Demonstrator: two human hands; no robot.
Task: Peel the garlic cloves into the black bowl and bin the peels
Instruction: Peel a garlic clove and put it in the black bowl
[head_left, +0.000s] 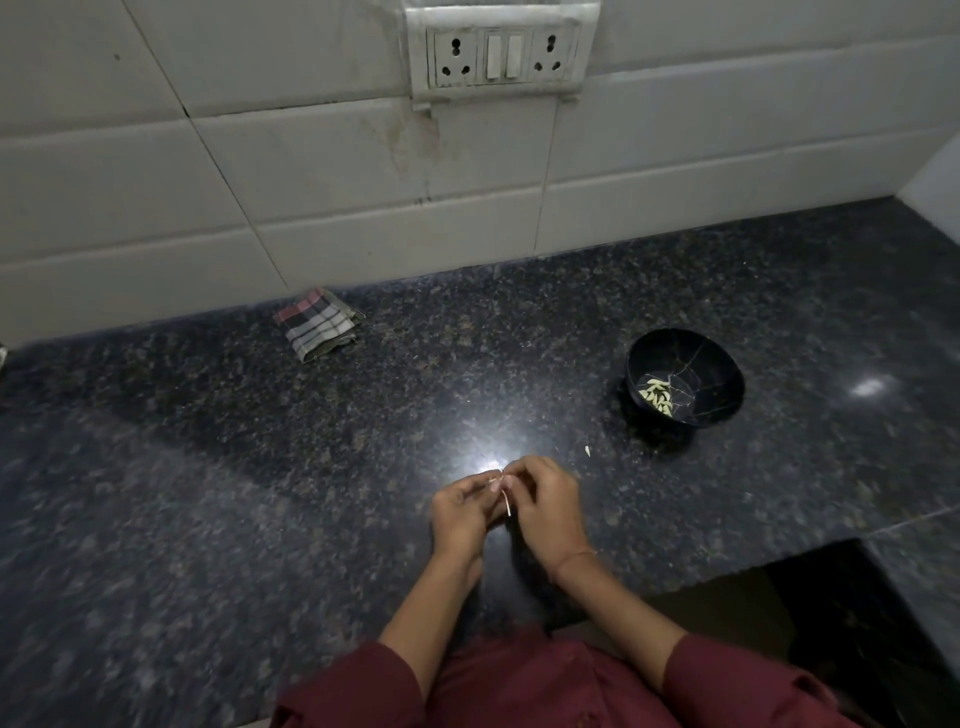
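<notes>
1. On my feed, the dark speckled counter (156, 441) ran across the whole view, with a folded checked cloth (319, 323) lying at its far left, just beside the tiled wall (130, 208).
2. The left hand (462, 512) hovered low over the middle of the counter, its fingers curled in and pinching a small garlic clove (496, 484).
3. The clove sat between the fingertips of both hands; a thin pale strip of peel (506, 504) hung down from it into the gap between them.
4. High on the wall above, I saw a white socket plate (501, 52) with two switches.
5. The right hand (545, 506) met the left, its fingers likewise curled and gripping the same clove from the other side.
6. A small pale scrap (587, 450) lay alone on the counter, between the right hand and the bowl; I could not tell whether it was peel or clove.
7. The black bowl (684, 382) stood upright to the right, well apart from the hands, with pale crack-like lines across its inside.
8. A small heap of peeled cloves (657, 396) rested at the bowl's bottom.
</notes>
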